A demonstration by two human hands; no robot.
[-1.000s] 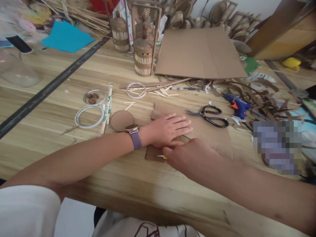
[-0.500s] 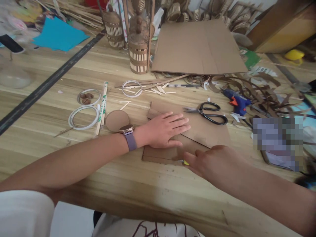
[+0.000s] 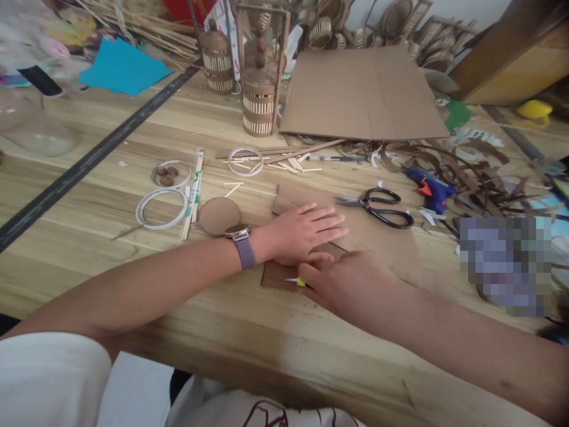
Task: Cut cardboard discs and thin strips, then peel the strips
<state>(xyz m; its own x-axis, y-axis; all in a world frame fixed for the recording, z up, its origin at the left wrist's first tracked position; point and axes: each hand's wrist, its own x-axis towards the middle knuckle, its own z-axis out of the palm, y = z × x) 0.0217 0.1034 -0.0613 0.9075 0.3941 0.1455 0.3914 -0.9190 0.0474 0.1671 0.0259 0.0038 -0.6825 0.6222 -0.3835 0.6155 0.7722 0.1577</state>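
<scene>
My left hand (image 3: 306,233) lies flat with its fingers spread, pressing on a piece of brown cardboard (image 3: 278,277). In my right hand (image 3: 344,276) is a yellow utility knife (image 3: 301,281), its blade pointing left over the cardboard near the front edge. Most of the knife's handle is hidden in the fist. The right fingers are close to the left thumb. Black-handled scissors (image 3: 377,207) rest on a further cardboard sheet (image 3: 391,243) behind my hands. Beside my left wrist lies a round cardboard disc (image 3: 219,216).
Rolls of white tape (image 3: 162,209) and wrapped sticks (image 3: 194,196) lie to the left. A blue glue gun (image 3: 431,188) and brown strips (image 3: 484,172) are at the right. Behind stand small slatted buckets (image 3: 259,104) and a large cardboard sheet (image 3: 364,95).
My right hand has moved left with the knife along the cardboard's front edge, and the blade now shows. My left hand stays flat on the cardboard. The view has shifted slightly.
</scene>
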